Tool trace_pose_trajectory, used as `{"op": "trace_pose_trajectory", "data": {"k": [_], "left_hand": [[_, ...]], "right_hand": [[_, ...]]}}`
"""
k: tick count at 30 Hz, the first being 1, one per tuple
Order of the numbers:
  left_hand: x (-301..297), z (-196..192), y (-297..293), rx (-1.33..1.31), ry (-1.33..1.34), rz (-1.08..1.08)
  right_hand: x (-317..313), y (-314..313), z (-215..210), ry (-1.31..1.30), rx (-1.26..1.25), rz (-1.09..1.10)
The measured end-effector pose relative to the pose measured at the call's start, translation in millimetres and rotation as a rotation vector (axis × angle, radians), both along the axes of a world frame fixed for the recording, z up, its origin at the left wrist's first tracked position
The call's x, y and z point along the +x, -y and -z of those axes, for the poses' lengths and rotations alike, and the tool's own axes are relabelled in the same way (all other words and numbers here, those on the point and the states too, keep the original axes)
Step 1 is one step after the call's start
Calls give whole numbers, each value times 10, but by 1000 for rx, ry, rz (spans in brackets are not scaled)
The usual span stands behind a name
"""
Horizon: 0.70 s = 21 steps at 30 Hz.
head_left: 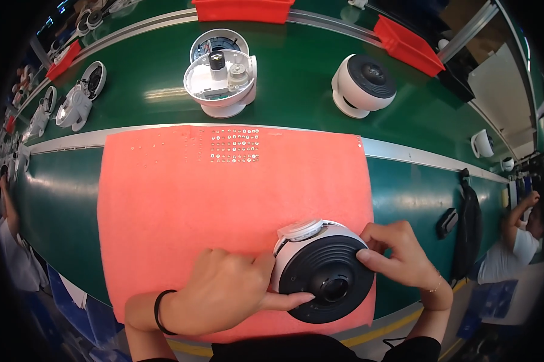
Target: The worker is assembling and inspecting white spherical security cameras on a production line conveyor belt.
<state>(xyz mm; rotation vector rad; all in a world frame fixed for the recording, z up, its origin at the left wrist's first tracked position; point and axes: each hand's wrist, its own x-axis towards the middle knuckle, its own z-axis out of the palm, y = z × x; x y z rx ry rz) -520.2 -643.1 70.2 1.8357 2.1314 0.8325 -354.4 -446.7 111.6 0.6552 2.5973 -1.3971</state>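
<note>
Between my hands, at the near edge of a pink mat (163, 211), a round white camera unit (320, 274) lies tilted with its black lens face up toward me. My left hand (229, 289) grips its left side, the thumb stretched across the black face beside the lens. On the upper right rim, my right hand (398, 253) pinches the housing with thumb and bent fingers. The white base of the unit points away from me. Fingers behind the housing are hidden.
Rows of small screws (235, 145) stand at the mat's far edge. Beyond, the green conveyor (296, 78) carries an opened camera unit (220, 75) and a closed one (363, 84). Red bins (407, 45) line the back. A black pouch (447, 223) lies right. People sit at both sides.
</note>
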Motion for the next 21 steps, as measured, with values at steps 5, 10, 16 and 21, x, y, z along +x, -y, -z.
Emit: {"op": "trace_pose_trajectory", "data": {"k": [5, 10, 16, 21], "left_hand": [[-51, -22, 7, -33, -4, 41], [-82, -79, -6, -76, 8, 40], [-130, -162, 73, -186, 10, 49], [-202, -196, 150, -198, 19, 60]], "right_hand": [[-27, 60, 78, -175, 438, -185], [-77, 41, 40, -154, 469, -188], [-139, 167, -83, -80, 648, -255], [-308, 481, -303, -418, 738, -437]]}}
